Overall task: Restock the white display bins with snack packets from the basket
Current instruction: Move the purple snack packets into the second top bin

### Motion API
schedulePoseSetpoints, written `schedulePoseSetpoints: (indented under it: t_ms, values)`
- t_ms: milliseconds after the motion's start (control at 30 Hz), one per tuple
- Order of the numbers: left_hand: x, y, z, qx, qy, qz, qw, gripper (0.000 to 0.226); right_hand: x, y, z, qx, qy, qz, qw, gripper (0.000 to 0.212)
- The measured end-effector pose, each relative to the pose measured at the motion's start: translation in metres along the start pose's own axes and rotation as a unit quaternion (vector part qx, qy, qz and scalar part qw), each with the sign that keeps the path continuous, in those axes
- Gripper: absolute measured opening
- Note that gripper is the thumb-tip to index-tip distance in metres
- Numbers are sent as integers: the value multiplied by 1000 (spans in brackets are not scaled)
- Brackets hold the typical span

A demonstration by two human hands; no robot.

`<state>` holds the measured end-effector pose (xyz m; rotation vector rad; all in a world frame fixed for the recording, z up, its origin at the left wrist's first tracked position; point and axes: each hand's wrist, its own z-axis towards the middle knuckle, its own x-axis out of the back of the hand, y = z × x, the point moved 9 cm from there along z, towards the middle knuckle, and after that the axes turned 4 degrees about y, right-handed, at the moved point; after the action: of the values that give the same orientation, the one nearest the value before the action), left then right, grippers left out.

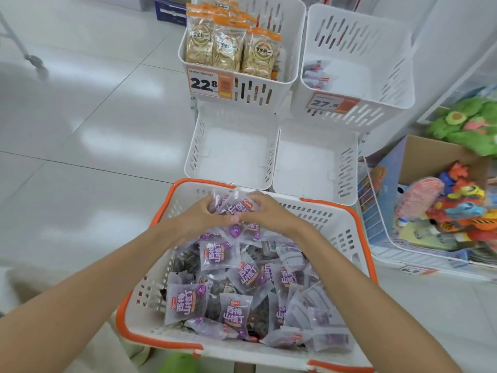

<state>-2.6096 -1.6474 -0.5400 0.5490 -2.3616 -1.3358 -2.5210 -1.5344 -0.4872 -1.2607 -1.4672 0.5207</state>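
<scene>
Purple snack packets [236, 286]: I see them heaped in the basket [338, 224], near me.
Bunch [238, 208]: some packets are held above the basket's far end.
Left hand [197, 215]: the fingers are curled round the left side of the bunch.
Right hand [270, 211]: the fingers are curled round the right side, touching the left hand.
Near left bin [231, 146], near right bin [314, 162]: white, side by side, just beyond the basket.
Far left bin [258, 94]: it holds orange-topped seed packs [227, 49].
Far right bin [376, 65]: a few packets [317, 76] lie low inside.

Left hand [200, 215], right hand [265, 211] together, gripping packets [240, 207].
</scene>
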Motion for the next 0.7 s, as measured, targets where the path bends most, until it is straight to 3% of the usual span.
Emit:
schedulePoseSetpoints:
  t_ms: [100, 167, 233, 300, 467, 567, 700]
  values:
    - [-18, 30, 7, -41, -4, 50, 998, 83, 34, -13, 0, 26, 82, -31, 996, 71]
    - [-25, 54, 12, -71, 1, 75, 995, 65, 49, -17, 0, 12, 81, 2, 997, 86]
    - [-32, 86, 16, -118, 13, 105, 987, 54, 65, -26, -1, 10, 62, 11, 998, 61]
    - [-40, 120, 23, -161, 21, 130, 978, 58, 93, -42, -5, 26, 69, 4, 997, 30]
    - [-57, 241, 37, -300, 42, 127, 945, 104, 199, -93, -13, 83, 156, -19, 984, 40]
    - [-63, 309, 60, -371, 59, 156, 914, 104, 269, -125, -17, 127, 263, -30, 956, 43]
    - [-57, 360, 112, -353, 124, 279, 884, 132, 348, -140, 4, 152, 380, -33, 912, 34]
